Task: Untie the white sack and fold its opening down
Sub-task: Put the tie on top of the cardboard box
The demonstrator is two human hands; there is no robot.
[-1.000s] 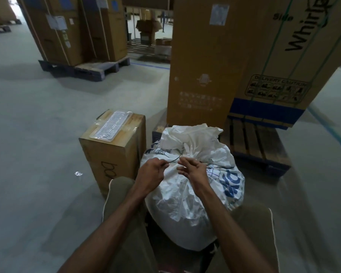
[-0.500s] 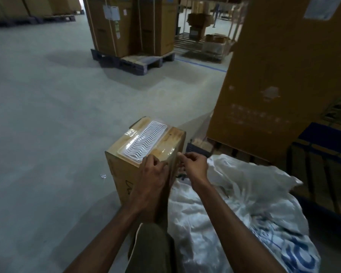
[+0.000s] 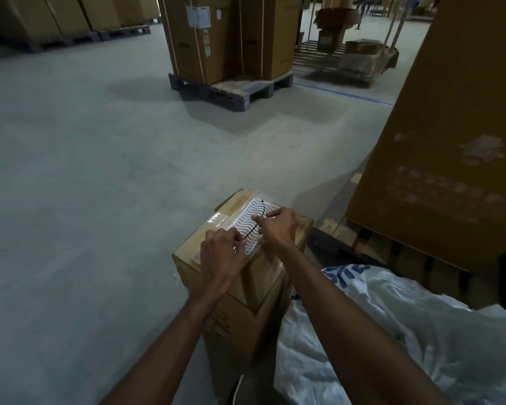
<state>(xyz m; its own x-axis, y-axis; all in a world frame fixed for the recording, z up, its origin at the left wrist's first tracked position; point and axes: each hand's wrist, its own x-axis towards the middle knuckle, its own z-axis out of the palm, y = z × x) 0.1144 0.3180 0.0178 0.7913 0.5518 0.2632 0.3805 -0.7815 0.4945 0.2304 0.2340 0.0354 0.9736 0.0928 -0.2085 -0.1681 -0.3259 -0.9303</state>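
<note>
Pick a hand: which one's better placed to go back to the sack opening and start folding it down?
Right, probably. The right hand is nearer the white sack; the left hand is farther, over the cardboard box. Both pinch the black tie.

We are in a warehouse. A wide bare concrete floor (image 3: 85,171) runs off into the distance, marked with a blue painted line (image 3: 345,93). Tall cardboard cartons (image 3: 225,36) stand strapped on wooden pallets (image 3: 231,92), with more rows of cartons (image 3: 65,16) at the far left, and a huge carton (image 3: 450,141) beside us sits on another pallet (image 3: 362,244).
</note>
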